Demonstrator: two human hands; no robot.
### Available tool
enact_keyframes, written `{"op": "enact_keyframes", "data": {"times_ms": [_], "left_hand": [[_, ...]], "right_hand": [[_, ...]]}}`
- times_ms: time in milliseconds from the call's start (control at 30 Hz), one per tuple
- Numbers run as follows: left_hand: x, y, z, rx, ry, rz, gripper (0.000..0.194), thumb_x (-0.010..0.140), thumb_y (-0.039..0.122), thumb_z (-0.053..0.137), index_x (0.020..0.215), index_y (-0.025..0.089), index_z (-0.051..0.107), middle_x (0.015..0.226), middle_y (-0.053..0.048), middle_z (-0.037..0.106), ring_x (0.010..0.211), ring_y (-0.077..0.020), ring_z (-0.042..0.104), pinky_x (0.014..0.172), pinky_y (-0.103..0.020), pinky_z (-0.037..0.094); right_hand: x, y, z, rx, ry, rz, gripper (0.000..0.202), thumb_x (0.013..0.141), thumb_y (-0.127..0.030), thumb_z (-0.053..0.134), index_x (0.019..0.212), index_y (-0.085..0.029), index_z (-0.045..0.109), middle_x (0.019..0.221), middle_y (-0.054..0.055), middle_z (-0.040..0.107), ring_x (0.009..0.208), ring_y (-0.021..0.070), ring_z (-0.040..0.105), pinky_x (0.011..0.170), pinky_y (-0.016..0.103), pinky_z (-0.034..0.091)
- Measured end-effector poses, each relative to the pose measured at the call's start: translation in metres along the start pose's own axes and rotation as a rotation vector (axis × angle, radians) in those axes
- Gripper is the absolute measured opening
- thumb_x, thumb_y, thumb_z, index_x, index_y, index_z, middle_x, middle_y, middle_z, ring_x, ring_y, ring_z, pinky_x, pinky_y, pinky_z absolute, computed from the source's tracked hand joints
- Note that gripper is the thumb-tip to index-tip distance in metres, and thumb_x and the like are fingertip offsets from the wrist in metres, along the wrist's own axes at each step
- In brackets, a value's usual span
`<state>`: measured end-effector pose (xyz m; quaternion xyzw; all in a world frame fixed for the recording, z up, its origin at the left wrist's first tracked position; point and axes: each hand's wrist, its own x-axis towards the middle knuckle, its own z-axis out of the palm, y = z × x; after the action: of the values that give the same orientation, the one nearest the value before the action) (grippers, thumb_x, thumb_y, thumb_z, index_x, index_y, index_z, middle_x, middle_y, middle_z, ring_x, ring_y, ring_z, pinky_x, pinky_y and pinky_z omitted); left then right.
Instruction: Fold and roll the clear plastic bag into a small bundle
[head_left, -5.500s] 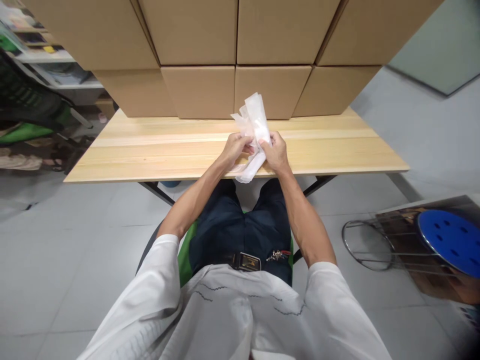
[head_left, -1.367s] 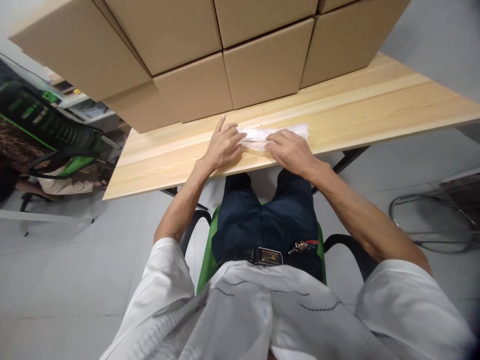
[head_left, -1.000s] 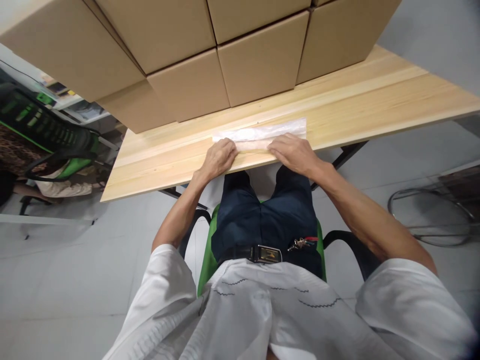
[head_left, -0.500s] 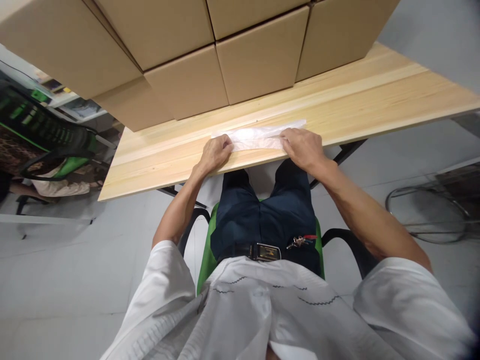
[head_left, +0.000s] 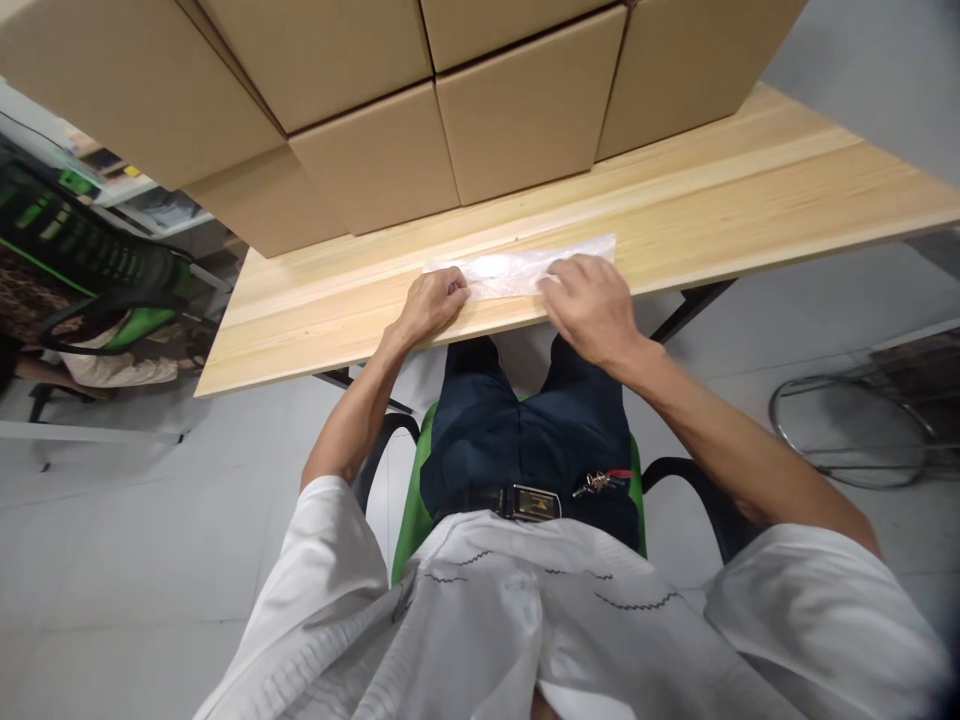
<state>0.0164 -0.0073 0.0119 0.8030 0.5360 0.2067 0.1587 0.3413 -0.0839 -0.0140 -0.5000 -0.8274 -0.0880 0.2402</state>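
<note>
Whitish film (head_left: 504, 272) — thin, crinkled, oblong — on streaky-grained wooden tabletop (head_left: 720, 205).

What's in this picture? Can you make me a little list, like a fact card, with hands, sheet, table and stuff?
Left hand: the left hand, fingers curled, at the left end of the sheet
Right hand: the right hand, over the sheet's right part; too blurred to tell how it grips
Sheet: a thin, whitish sheet, lying along the table's front
Table: a pale wooden table
Behind: brown boxes, stacked on the table
Clothes: white shirt, dark trousers
Seat: a green chair
</note>
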Motion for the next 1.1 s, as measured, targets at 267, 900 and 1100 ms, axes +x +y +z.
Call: {"op": "enact_keyframes", "data": {"times_ms": [267, 900, 1100], "left_hand": [[-0.005, -0.018, 0.009, 0.041, 0.084, 0.15, 0.02, 0.11, 0.026, 0.069, 0.125, 0.028, 0.082, 0.116, -0.01, 0.087, 0.107, -0.0331, 0.079, 0.104, -0.05, 0.064], [0.011, -0.009, 0.008, 0.104, 0.03, 0.338, 0.027, 0.122, 0.05, 0.069, 0.112, 0.026, 0.079, 0.164, -0.022, 0.08, 0.156, -0.0454, 0.068, 0.139, -0.069, 0.054], [0.011, -0.002, 0.002, -0.041, -0.028, 0.294, 0.037, 0.122, 0.062, 0.07, 0.114, 0.027, 0.079, 0.172, -0.021, 0.08, 0.162, -0.044, 0.073, 0.142, -0.067, 0.059]], "right_hand": [[0.026, 0.01, 0.015, 0.072, -0.141, -0.073, 0.034, 0.117, -0.016, 0.056, 0.12, -0.025, 0.088, 0.119, 0.021, 0.087, 0.109, 0.0407, 0.066, 0.084, 0.051, 0.05], [0.033, 0.024, 0.015, 0.034, -0.122, 0.018, 0.031, 0.112, -0.025, 0.057, 0.123, -0.022, 0.086, 0.112, 0.021, 0.086, 0.105, 0.0405, 0.074, 0.083, 0.047, 0.044], [0.032, 0.02, 0.012, 0.039, -0.12, -0.059, 0.031, 0.12, -0.027, 0.057, 0.128, -0.021, 0.087, 0.114, 0.022, 0.086, 0.111, 0.0417, 0.073, 0.09, 0.051, 0.05]]}}
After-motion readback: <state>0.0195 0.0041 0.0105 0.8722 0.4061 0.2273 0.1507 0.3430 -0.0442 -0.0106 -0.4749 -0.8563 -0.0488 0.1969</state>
